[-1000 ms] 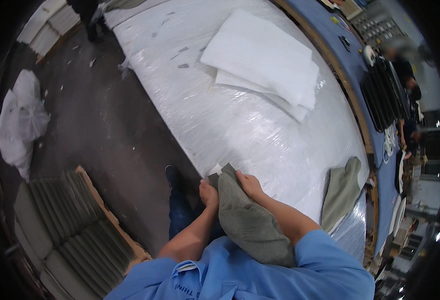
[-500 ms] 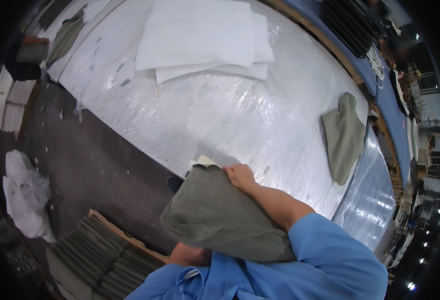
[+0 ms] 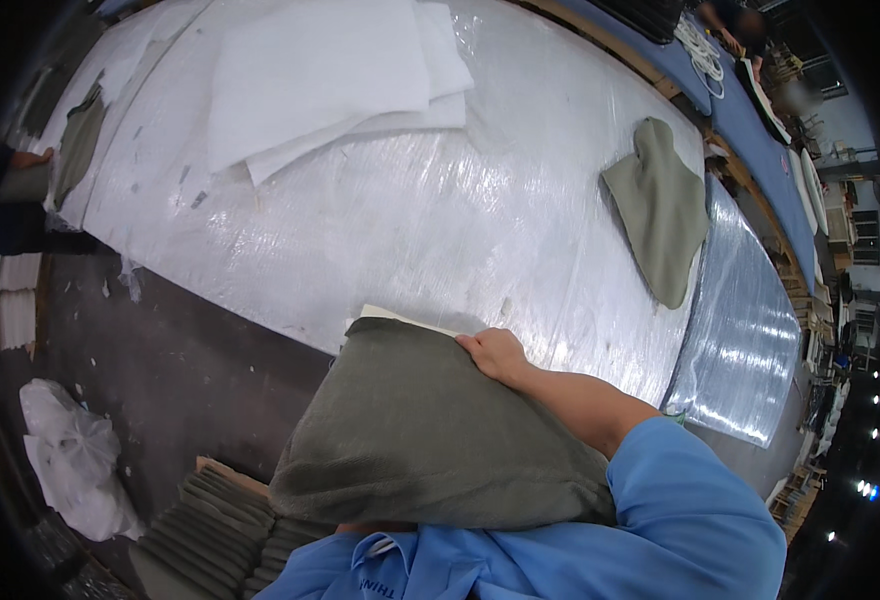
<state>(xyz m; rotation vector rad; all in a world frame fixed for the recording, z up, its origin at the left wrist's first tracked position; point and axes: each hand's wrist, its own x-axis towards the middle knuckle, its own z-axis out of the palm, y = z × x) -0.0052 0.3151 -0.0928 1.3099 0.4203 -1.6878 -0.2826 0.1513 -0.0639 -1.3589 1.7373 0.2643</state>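
A grey-green fabric cushion cover point(image 3: 440, 420) lies up against my body, and a pale foam-like edge point(image 3: 415, 322) shows along its open far end. My right hand point(image 3: 493, 354) pinches the far right corner of that end, thumb and fingers closed on the cloth. My left hand is hidden behind the cover; only a sliver of the left forearm point(image 3: 375, 527) shows below it. Farther off to the right, another grey-green cover point(image 3: 663, 212) lies loose on the plastic-wrapped table point(image 3: 390, 230).
White padding sheets point(image 3: 325, 75) lie at the table's far side. At the far left another person's hand point(image 3: 32, 158) is beside grey-green cloth. Ridged grey-green pieces point(image 3: 205, 530) fill a box at lower left, near a white plastic bag point(image 3: 75, 455). A blue-topped table point(image 3: 760, 165) stands at right.
The cover has been pulled wider and flatter, its left side lower, with more pale edge showing. My right hand keeps its grip. The whole view has shifted.
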